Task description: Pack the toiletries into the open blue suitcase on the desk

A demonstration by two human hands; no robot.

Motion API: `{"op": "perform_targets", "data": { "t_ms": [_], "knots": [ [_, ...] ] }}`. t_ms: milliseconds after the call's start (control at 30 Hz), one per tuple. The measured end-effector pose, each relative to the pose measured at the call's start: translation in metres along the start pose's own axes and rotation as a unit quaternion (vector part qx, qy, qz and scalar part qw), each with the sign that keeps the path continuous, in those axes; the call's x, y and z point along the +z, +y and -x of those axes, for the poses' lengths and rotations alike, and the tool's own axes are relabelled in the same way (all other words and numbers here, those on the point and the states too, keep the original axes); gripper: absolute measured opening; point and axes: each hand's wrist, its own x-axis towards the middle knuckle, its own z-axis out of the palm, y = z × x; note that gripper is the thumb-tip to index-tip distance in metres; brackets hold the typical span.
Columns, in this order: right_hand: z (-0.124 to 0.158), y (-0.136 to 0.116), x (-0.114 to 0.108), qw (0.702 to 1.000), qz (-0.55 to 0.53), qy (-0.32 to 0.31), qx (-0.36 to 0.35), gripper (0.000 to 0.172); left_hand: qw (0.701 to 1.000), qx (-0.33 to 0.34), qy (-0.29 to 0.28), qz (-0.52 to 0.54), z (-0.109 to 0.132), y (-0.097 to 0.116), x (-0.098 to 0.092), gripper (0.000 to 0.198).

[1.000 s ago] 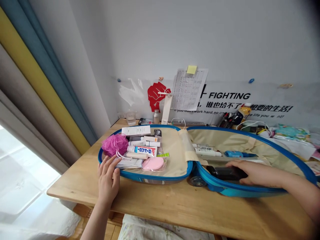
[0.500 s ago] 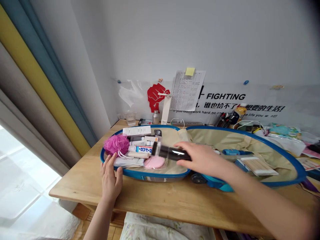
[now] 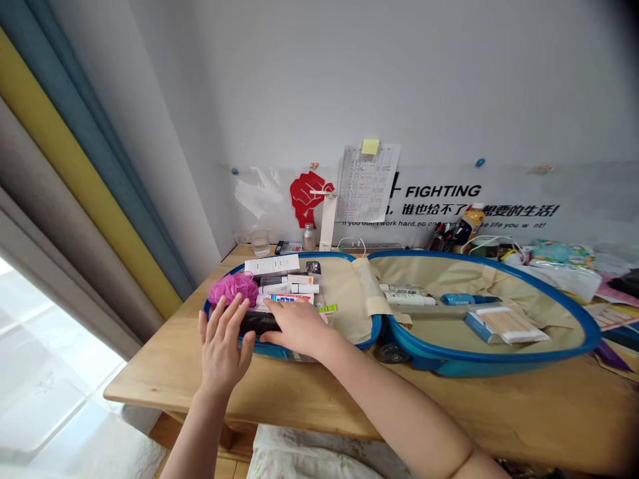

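Observation:
An open blue suitcase (image 3: 499, 370) lies flat on a wooden desk (image 3: 319, 406). Its left half holds toiletries: a pink bath puff (image 3: 232, 289), a white box (image 3: 272, 265), several tubes and a toothpaste tube (image 3: 289, 299). My right hand (image 3: 294, 327) is closed on a black bottle (image 3: 258, 322), which it presses down at the left half's front edge. My left hand (image 3: 222, 349) rests with fingers spread at that front rim, touching the bottle's left end. The right half holds a box of cotton swabs (image 3: 506, 323), a blue item (image 3: 464, 299) and white tubes (image 3: 409, 299).
Curtains (image 3: 74, 199) hang at the left by a bright window. At the back wall stand a glass (image 3: 260, 242), a small bottle (image 3: 309, 237), a white lamp (image 3: 327, 219), cables and pens. Papers and packets (image 3: 564, 263) clutter the desk's right end. A poster covers the wall.
My right hand carried the black bottle from the suitcase's right half across to the left half and set it down at the front edge. My left hand slid up to meet it.

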Motion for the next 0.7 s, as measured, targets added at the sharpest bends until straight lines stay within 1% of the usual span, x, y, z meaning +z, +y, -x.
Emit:
{"op": "perform_targets", "data": {
  "t_ms": [100,167,200,267,300,400,433,467,533,567,600,633,700],
  "knots": [
    [0.002,0.001,0.000,0.999,-0.046,-0.004,0.014,0.075,0.997,0.024,-0.077,-0.006,-0.010,0.001,0.003,0.042],
    [0.008,0.003,0.000,0.997,-0.079,0.002,0.022,0.078,0.992,0.022,-0.124,-0.004,-0.012,0.002,0.005,0.041],
    [0.012,0.005,-0.001,0.996,-0.087,0.007,0.026,0.079,0.990,0.019,-0.139,-0.003,-0.011,0.002,0.007,0.040],
    [0.026,0.011,-0.005,0.995,-0.085,0.027,0.032,0.080,0.989,0.012,-0.150,-0.002,-0.010,0.002,0.008,0.040],
    [0.036,0.016,-0.010,0.995,-0.082,0.042,0.033,0.077,0.989,0.011,-0.149,-0.002,-0.009,0.002,0.009,0.040],
    [0.073,0.039,-0.033,0.993,-0.060,0.093,0.039,0.059,0.990,0.021,-0.141,-0.004,-0.006,-0.001,0.009,0.040],
    [0.086,0.052,-0.044,0.993,-0.042,0.099,0.052,0.053,0.990,0.026,-0.137,-0.007,-0.006,-0.001,0.009,0.040],
    [0.097,0.069,-0.055,0.991,-0.017,0.107,0.080,0.050,0.991,0.030,-0.133,-0.010,-0.005,-0.002,0.009,0.039],
    [0.113,0.113,-0.075,0.984,0.035,0.084,0.153,0.048,0.992,0.037,-0.120,-0.013,-0.004,-0.002,0.010,0.039],
    [0.117,0.138,-0.084,0.978,0.051,0.051,0.197,0.048,0.993,0.040,-0.109,-0.013,-0.003,-0.002,0.012,0.038],
    [0.120,0.164,-0.090,0.972,0.060,-0.001,0.229,0.050,0.995,0.043,-0.094,-0.011,-0.001,-0.002,0.013,0.038],
    [0.121,0.190,-0.094,0.967,0.064,-0.029,0.244,0.050,0.996,0.045,-0.077,-0.010,0.001,-0.001,0.015,0.038],
    [0.122,0.236,-0.095,0.958,0.073,-0.071,0.266,0.048,0.998,0.044,-0.043,-0.006,0.004,0.000,0.018,0.037]
  ]
}}
